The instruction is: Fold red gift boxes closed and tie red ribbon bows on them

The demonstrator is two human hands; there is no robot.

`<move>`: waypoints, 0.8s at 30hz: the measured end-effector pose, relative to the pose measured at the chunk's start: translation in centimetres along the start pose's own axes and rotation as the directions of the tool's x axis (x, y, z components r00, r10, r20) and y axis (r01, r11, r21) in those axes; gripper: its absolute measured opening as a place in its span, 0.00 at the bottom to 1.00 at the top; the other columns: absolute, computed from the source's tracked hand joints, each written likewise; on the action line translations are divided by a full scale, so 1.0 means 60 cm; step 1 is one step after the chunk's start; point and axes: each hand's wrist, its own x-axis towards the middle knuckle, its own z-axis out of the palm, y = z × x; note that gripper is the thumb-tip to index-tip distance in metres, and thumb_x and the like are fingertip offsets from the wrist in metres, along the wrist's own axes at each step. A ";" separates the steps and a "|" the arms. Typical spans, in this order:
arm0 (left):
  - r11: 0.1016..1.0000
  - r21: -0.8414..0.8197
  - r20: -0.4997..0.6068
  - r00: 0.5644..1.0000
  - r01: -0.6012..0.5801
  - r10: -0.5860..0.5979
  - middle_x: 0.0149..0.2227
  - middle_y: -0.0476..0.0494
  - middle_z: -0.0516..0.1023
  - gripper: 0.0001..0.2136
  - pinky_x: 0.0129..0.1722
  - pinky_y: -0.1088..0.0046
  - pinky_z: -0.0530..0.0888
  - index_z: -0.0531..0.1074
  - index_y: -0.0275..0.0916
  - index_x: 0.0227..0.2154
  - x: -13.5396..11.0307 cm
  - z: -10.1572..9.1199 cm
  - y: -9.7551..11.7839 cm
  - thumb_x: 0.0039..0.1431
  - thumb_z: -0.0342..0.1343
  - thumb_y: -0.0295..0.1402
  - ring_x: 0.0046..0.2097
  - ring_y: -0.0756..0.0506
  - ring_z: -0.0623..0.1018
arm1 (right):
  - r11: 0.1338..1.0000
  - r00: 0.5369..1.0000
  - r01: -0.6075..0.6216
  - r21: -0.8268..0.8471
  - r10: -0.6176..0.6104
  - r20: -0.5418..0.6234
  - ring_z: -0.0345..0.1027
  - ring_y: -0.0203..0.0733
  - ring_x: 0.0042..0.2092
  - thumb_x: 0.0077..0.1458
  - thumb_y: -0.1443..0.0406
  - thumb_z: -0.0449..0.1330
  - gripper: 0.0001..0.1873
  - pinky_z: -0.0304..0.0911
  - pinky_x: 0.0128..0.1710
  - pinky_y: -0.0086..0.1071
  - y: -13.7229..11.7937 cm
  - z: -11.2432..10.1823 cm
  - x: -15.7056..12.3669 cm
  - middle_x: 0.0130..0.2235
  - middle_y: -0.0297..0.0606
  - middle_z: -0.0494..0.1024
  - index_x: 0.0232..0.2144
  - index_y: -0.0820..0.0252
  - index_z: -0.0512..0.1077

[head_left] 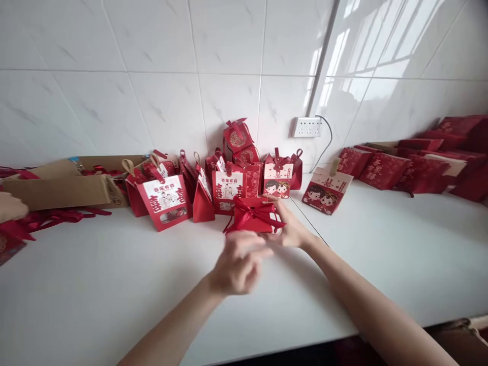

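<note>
One red box (260, 223) was straight ahead, on or just above the white table (114, 284) – the view did not settle which – in front of a row of small gift bags (204, 206), and its longer side seemed to run left to right. The right hand (287, 223) was the one plainly in contact: it gripped the box by its right end, one finger along the far edge and others low at the near corner, so its fingers were spread only as wide as that end. The left hand (240, 267) was on the near side, below and slightly left of the box's middle, so that the box lay forward of its fingers. Those fingers were partly curled and blurred – whether they pinched anything, or touched the near edge or only passed in front of it, could not be told. A shiny red bow (249, 216) lay across the box, left of the right hand and beyond the left one, its loops spread sideways. Just behind stood a white-fronted bag (231, 188), with a bag with two cartoon faces (277, 187) beside it to the right; well apart on the left was a cardboard tray (57, 193).
</note>
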 end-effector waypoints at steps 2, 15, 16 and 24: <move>0.967 0.081 -0.147 0.962 0.243 -0.229 0.47 0.38 0.69 0.15 0.51 0.64 0.69 0.66 0.39 0.46 0.002 -0.009 -0.024 0.55 0.51 0.23 0.52 0.43 0.69 | 1.000 1.000 0.004 -0.001 -0.004 0.008 0.56 0.56 0.61 0.41 0.69 0.62 0.39 0.59 0.56 0.51 -0.003 -0.009 0.000 0.59 0.55 0.58 0.55 0.58 0.53; 0.642 -0.210 0.025 0.660 0.738 -0.751 0.53 0.39 0.68 0.17 0.52 0.64 0.70 0.63 0.41 0.47 -0.007 0.006 -0.050 0.55 0.57 0.37 0.56 0.42 0.69 | 0.834 0.972 -0.230 0.502 0.227 0.068 0.58 0.55 0.59 0.53 0.47 0.55 0.21 0.66 0.48 0.45 -0.049 -0.009 0.005 0.59 0.50 0.63 0.30 0.59 0.66; 0.670 -0.198 0.023 0.687 0.715 -0.726 0.53 0.38 0.68 0.15 0.51 0.64 0.70 0.64 0.41 0.44 -0.008 0.005 -0.051 0.55 0.57 0.37 0.56 0.42 0.69 | 0.841 0.964 -0.255 0.477 0.262 0.053 0.61 0.54 0.58 0.53 0.49 0.56 0.19 0.67 0.46 0.44 -0.050 -0.011 0.006 0.57 0.50 0.66 0.27 0.59 0.66; 0.754 -0.083 -0.106 0.746 0.652 -0.657 0.50 0.40 0.70 0.08 0.52 0.65 0.68 0.64 0.40 0.27 -0.011 0.005 -0.050 0.60 0.52 0.36 0.54 0.43 0.70 | 0.895 0.938 -0.297 0.334 0.339 -0.072 0.69 0.50 0.52 0.58 0.56 0.53 0.21 0.67 0.43 0.39 -0.046 -0.003 0.012 0.46 0.48 0.76 0.17 0.59 0.65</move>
